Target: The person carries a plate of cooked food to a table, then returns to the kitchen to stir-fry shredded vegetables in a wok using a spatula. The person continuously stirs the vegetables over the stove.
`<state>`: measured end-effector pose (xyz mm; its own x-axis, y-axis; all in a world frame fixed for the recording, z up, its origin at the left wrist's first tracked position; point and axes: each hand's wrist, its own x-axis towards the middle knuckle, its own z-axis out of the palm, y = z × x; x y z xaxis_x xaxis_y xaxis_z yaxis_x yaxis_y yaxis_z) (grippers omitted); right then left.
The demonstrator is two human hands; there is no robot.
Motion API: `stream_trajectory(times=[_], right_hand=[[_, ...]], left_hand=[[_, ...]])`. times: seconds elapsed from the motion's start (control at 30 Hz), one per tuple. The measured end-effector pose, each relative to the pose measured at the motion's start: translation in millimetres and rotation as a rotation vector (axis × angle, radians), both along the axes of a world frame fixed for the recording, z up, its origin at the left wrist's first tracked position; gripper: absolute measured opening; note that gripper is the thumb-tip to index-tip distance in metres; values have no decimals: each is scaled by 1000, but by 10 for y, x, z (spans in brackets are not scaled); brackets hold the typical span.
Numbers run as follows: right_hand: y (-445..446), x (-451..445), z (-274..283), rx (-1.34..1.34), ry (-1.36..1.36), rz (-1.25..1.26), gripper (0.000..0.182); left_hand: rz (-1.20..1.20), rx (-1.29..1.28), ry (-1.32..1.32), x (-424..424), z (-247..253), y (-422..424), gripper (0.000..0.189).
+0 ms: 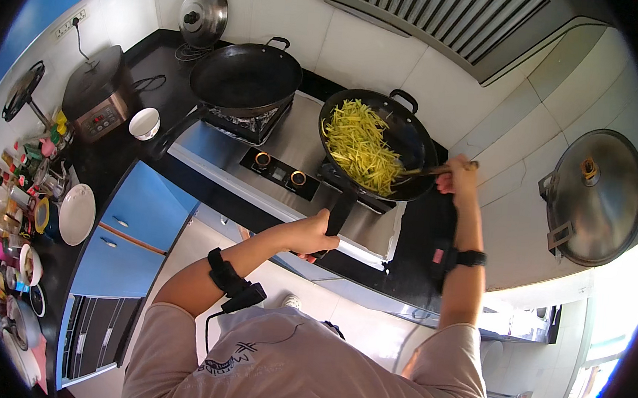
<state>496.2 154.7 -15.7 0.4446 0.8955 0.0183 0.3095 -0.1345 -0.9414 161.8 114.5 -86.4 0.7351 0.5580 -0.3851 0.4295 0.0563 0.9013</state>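
Shredded yellow-green vegetable strips are heaped over the left and front part of a black wok on the right burner. My left hand is closed around the wok's long black handle. With my right hand I grip the wooden handle of a spatula near its end, over the wok's right rim. The spatula's head reaches into the strips and is partly hidden by them.
A second black wok sits on the left burner, its handle pointing front-left. Left of it are a white bowl and a rice cooker. Jars and dishes crowd the left counter. A large lid hangs on the right wall, below a range hood.
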Motion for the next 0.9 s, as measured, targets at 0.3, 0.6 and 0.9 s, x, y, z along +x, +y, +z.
stream_trajectory(times=[0.3, 0.6, 0.9], right_hand=[[198, -454, -208, 235, 298, -36, 12], [-227, -879, 412, 144, -335, 277, 12], [518, 57, 335, 128, -423, 98, 13]], left_hand=[[7, 3, 10, 25, -34, -2, 35], [26, -14, -19, -150, -196, -81, 31], [41, -65, -26, 34, -51, -11, 36]])
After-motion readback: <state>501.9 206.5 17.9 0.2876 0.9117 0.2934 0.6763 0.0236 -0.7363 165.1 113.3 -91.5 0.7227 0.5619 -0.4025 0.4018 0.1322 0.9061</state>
